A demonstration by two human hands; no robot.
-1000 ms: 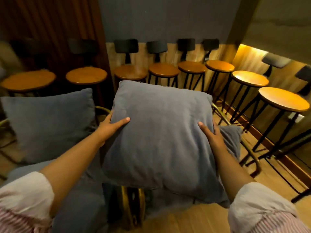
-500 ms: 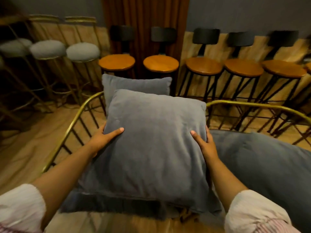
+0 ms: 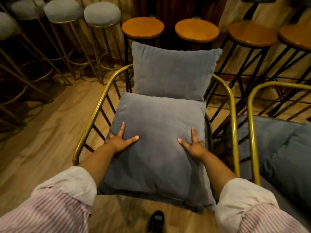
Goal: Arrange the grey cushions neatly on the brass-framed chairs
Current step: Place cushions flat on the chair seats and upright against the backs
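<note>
1. My left hand (image 3: 120, 140) lies flat on the near-left part of the square grey velvet seat cushion (image 3: 158, 148), fingers spread wide, thumb angled toward the middle. It grips nothing, palm down on the fabric.
2. My right hand (image 3: 193, 145) mirrors it on the near-right part of the same cushion, splayed open, thumb pointing inward, palm pressing the surface.
3. The seat cushion lies on the seat of the brass-framed chair with curved golden tube arms (image 3: 233, 115). Its near edge hangs slightly past the seat front; its far edge touches the base of the back cushion.
4. A second square grey cushion (image 3: 173, 71) stands upright against the chair back, between the two brass arms, leaning slightly away from me.
5. To my right, just beside this chair, a second brass-framed chair (image 3: 251, 115) carries a rumpled grey padded cushion (image 3: 284, 152), partly out of frame.
6. Beyond the chair: round wooden-topped stools on black legs (image 3: 196, 30), and to the left, grey upholstered round stools on thin golden legs (image 3: 101, 13).
7. Light wood plank floor (image 3: 42, 145) underneath. One dark shoe (image 3: 155, 221) shows at the bottom edge.
8. Striped sleeves with pale rolled cuffs (image 3: 67, 185) end below my elbows.
</note>
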